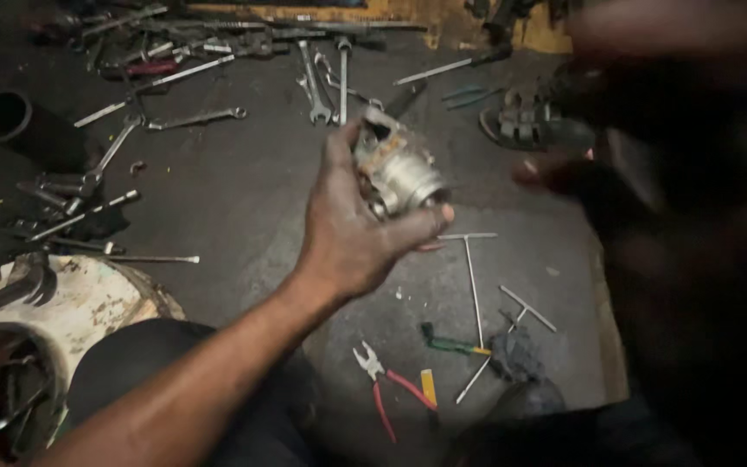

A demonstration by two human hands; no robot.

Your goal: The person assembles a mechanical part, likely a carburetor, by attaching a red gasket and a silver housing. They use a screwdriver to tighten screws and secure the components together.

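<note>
Bare floor (pixel 244 199), perhaps tool-ringed

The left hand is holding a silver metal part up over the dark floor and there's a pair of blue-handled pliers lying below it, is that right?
Not quite: the pliers have red handles, not blue. The head view shows them lying on the dark floor below the left hand, which does hold a silver metal part up over it.

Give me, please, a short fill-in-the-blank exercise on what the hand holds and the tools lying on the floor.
1. The left hand grips a greasy ____ part above the floor.
2. The pliers on the floor have ____ handles.
3. Two T-shaped tools lie to the ____ of the pliers.
4. A sandal lies near the picture's ____ edge.

Missing words: metal; red; right; top
</note>
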